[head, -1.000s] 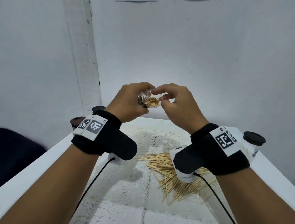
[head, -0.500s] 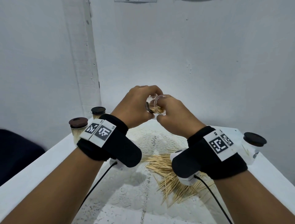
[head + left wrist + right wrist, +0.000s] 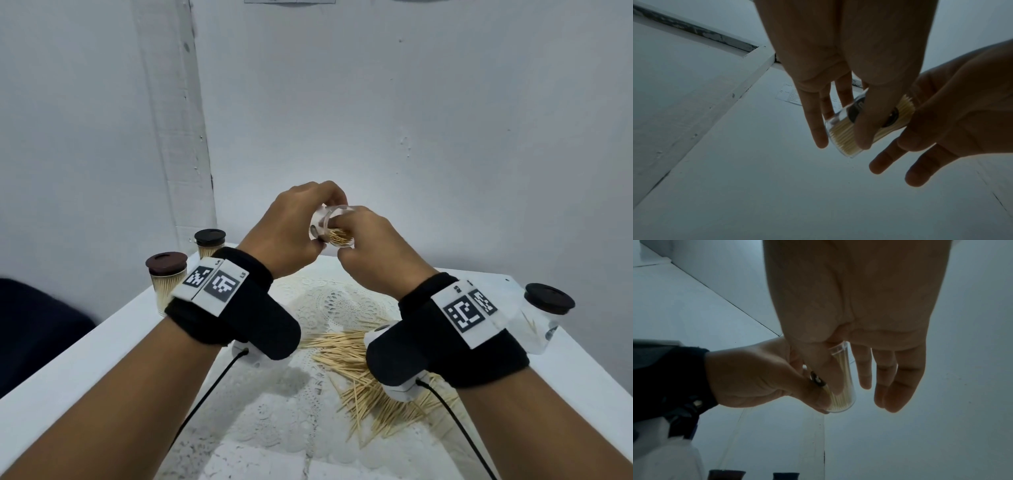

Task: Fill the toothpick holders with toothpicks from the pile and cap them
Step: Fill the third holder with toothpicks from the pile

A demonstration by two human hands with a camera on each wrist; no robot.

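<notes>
Head view: I see both hands raised above the counter (image 3: pixel 61 356). L hand (image 3: pixel 287 236) and R hand (image 3: pixel 373 253) both grip one clear toothpick holder (image 3: pixel 334 228), tilted on its side between them, packed w/ toothpicks; a dark cap (image 3: pixel 856 112) shows under L thumb in the left wrist view. Loose toothpick pile (image 3: pixel 359 370) lies below R wrist. Two capped holders (image 3: pixel 168 281) stand left of L wrist, another capped holder (image 3: pixel 544 315) right of R wrist.

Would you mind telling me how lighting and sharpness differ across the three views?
Head view: bright, even, sharp on the toothpick pile. Left wrist view: dim, bluish, the left hand backlit. Right wrist view: equally dim, the clear holder soft-edged.
</notes>
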